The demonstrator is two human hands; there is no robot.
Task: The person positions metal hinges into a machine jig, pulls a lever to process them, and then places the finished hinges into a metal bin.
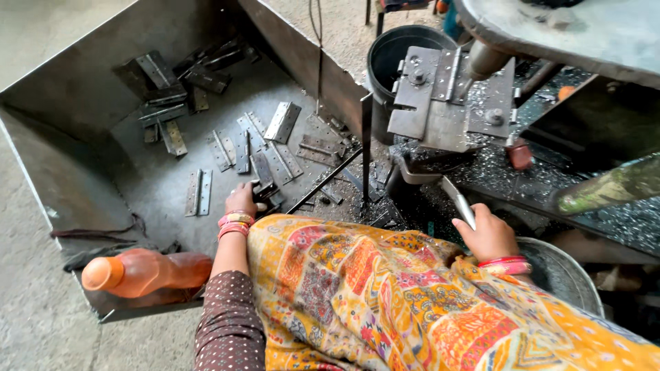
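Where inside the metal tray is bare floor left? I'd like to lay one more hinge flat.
Bare floor lies in the tray along its left wall, beside the lone open hinge. The far corner pile and the spread before the left hand are crowded.

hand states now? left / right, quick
Left hand: closed on a metal hinge in the steel tray.
Right hand: closed around the press lever handle.

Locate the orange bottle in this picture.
In the head view, the orange bottle lies on its side at the lower left, on the metal tray's near edge, beside the left arm.
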